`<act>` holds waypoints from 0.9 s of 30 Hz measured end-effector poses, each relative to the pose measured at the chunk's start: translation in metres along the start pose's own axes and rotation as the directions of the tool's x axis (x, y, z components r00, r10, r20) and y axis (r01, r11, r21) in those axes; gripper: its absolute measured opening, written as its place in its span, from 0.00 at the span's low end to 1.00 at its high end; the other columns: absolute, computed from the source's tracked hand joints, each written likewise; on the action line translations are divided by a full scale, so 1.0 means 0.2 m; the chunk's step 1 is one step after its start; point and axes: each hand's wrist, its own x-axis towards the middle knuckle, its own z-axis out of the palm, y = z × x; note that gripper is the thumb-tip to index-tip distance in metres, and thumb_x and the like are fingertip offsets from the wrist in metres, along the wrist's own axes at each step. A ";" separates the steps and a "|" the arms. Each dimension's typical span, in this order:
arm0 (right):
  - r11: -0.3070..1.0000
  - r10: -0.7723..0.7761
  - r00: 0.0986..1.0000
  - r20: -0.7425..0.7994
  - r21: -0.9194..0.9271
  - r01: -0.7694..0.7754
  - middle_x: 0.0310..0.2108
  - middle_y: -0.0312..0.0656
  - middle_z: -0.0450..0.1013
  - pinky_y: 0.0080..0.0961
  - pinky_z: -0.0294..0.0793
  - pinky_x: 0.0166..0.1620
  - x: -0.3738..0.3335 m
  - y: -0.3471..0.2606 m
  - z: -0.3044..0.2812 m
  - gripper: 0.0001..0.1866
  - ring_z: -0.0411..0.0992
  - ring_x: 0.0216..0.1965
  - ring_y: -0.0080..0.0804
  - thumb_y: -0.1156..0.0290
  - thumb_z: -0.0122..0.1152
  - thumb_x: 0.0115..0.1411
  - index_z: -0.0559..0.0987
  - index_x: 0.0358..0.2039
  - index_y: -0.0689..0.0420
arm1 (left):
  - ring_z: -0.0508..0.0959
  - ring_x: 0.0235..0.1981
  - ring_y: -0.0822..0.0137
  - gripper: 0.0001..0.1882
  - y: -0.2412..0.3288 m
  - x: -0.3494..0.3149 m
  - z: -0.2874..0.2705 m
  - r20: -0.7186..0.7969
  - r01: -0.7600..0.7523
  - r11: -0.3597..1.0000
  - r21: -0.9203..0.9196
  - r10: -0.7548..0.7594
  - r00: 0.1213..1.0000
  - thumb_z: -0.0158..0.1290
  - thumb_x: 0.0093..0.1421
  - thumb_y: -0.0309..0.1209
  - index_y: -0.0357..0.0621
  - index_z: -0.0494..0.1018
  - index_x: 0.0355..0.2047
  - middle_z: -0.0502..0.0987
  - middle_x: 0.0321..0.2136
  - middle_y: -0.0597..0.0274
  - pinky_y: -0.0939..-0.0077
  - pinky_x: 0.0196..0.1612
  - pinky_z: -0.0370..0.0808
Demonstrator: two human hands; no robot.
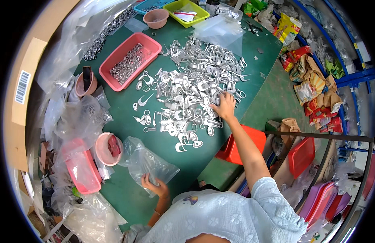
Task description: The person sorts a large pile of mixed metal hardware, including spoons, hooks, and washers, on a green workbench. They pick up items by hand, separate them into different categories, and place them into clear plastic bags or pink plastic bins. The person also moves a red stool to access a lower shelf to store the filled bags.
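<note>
My right hand point(225, 107) reaches over the right side of a broad pile of silver metal parts point(191, 81). Its fingers are spread and touch the parts; whether any piece is under the fingertips is hidden. The pile mixes curved hooks, oval plates and ring-shaped pieces, with a few lying loose at its left. Nearer to me, my left hand point(155, 187) grips the lower edge of a clear plastic bag point(145, 158) with bent fingers. The bag lies crumpled on the green table point(122, 184), and I make out nothing inside it.
A pink tray point(106, 65) of small metal rings stands left of the pile. A pink bowl point(100, 152) sits beside the bag. At the back are a yellow-green basket point(201, 14) and plastic sheets point(220, 30). A red bin point(252, 139) stands below my right forearm.
</note>
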 end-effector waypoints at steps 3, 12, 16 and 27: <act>1.000 -0.003 1.000 -0.006 -0.019 0.003 0.53 0.49 0.58 0.44 0.56 0.54 -0.06 -0.01 0.05 0.32 0.54 0.54 0.51 0.58 0.67 0.43 0.69 0.47 0.59 | 0.63 0.48 0.48 0.20 0.02 -0.04 0.06 0.032 -0.021 0.989 -0.149 0.026 0.999 0.44 0.49 0.15 0.35 0.64 0.45 0.62 0.45 0.44 0.58 0.51 0.61; 0.967 -0.127 0.989 -0.081 0.213 0.142 0.51 0.55 0.57 0.44 0.56 0.55 -0.32 -0.09 0.07 0.27 0.54 0.53 0.56 0.67 0.64 0.43 0.67 0.44 0.62 | 0.66 0.43 0.50 0.17 0.24 0.08 0.27 0.408 -0.001 0.930 -0.368 0.162 0.898 0.44 0.49 0.14 0.36 0.69 0.41 0.66 0.42 0.48 0.61 0.48 0.62; 0.953 -0.163 0.985 -0.048 0.250 0.170 0.53 0.51 0.57 0.41 0.55 0.56 -0.48 -0.21 0.05 0.33 0.54 0.55 0.51 0.68 0.64 0.44 0.63 0.50 0.63 | 0.64 0.47 0.48 0.19 0.33 0.15 0.37 0.506 0.019 0.931 -0.365 0.181 0.843 0.44 0.49 0.16 0.36 0.68 0.43 0.65 0.45 0.48 0.59 0.51 0.60; 0.993 0.054 0.969 -0.240 0.115 -0.027 0.36 0.45 0.69 0.37 0.61 0.43 -0.07 0.06 -0.02 0.10 0.63 0.40 0.44 0.72 0.58 0.49 0.76 0.33 0.59 | 0.48 0.61 0.41 0.29 0.35 0.11 0.48 0.727 -0.194 0.968 -0.158 0.247 0.640 0.52 0.50 0.25 0.45 0.62 0.55 0.52 0.60 0.52 0.43 0.58 0.47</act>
